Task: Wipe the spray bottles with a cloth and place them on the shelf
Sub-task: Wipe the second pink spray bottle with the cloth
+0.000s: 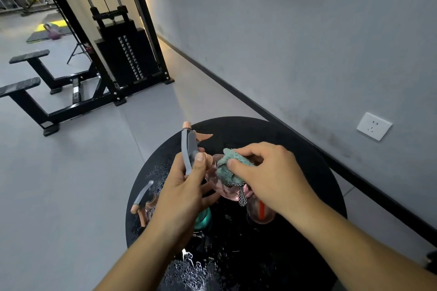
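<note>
Although the hands cover much of it, a pink spray bottle (pixel 218 182) shows at frame centre, its grey-and-peach head gripped by the left hand (pixel 183 186) while the right hand (pixel 267 172) pinches a teal cloth (pixel 230 165) against its body. Two more bottles are partly hidden: one (pixel 144 201) lower left of the left hand, another (pixel 260 212) under the right wrist. Below is a wet round black tabletop (pixel 295 149); a weight machine (pixel 123 54) stands upper left.
</note>
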The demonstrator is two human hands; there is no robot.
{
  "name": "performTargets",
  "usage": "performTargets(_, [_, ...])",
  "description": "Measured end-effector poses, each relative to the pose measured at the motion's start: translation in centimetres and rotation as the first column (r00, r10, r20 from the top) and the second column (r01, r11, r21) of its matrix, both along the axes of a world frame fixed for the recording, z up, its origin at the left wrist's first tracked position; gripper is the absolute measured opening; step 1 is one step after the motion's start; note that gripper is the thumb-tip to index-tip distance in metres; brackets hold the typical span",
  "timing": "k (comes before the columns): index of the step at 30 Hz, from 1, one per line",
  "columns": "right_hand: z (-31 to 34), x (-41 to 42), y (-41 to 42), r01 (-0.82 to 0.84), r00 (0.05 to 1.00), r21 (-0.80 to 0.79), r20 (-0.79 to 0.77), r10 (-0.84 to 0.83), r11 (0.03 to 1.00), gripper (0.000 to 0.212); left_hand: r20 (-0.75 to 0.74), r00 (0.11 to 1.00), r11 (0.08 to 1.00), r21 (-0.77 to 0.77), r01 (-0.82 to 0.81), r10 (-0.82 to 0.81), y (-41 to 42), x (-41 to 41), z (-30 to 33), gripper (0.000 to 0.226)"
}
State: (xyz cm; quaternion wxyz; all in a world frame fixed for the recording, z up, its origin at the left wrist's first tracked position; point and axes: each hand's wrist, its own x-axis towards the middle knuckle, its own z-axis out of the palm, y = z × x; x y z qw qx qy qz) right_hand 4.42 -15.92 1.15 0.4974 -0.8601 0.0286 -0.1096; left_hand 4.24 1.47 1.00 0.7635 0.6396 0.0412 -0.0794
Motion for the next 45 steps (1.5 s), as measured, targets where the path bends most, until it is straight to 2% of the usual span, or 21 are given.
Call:
performTargets(8, [-0.4,-0.3,1.2,-0.104,0.984,-0.096,0.135,0.116,0.990,0.031,-0.007,0.996,0.995,-0.056,-0.084,0.084,0.6,0.2,0.1,0.029])
performTargets(13, [-0.7,0.5,-0.5,-0.029,0.994,-0.083,0.100,0.037,0.996,0.027,-0.053,0.987,0.982,-0.110,-0.154,0.149,1.6,0.8,0.5,0.028])
performTargets(15, [-0.9,0.4,-0.2,-0.038,0.992,-0.087,0.117,0.048,0.995,0.029,-0.064,0.988,0.984,-0.103,-0.143,0.137,1.5,0.8,0.2,0.028])
performTargets(19, [-0.6,0.0,0.9,-0.148,0.971,-0.160,0.163,0.174,0.976,0.031,-0.060,0.989,0.987,-0.082,-0.140,0.136,1.5,0.9,-0.1,0.028])
performTargets(25, [-0.6,0.6,-0.5,-0.060,0.991,-0.101,0.112,0.071,0.993,0.025,-0.061,0.987,0.980,-0.123,-0.157,0.151,2.3,1.2,0.7,0.026])
performTargets(30, [-0.4,-0.3,1.0,-0.159,0.965,-0.153,0.185,0.186,0.975,0.031,-0.068,0.991,0.986,-0.105,-0.126,0.119,1.9,0.8,0.3,0.029])
performTargets(35, [-0.3,0.5,-0.5,-0.049,0.989,-0.062,0.134,0.057,0.997,0.023,-0.055,0.988,0.980,-0.129,-0.150,0.144,2.8,1.3,0.9,0.024])
performTargets(41, [0.1,-0.2,0.5,-0.150,0.973,-0.083,0.164,0.162,0.985,0.029,-0.060,0.995,0.990,-0.115,-0.081,0.075,2.3,1.0,0.7,0.037])
performTargets(45, [0.4,0.4,-0.4,-0.089,0.987,0.036,0.134,0.084,0.995,0.026,-0.067,0.992,0.982,-0.155,-0.112,0.102,2.7,1.3,1.0,0.032])
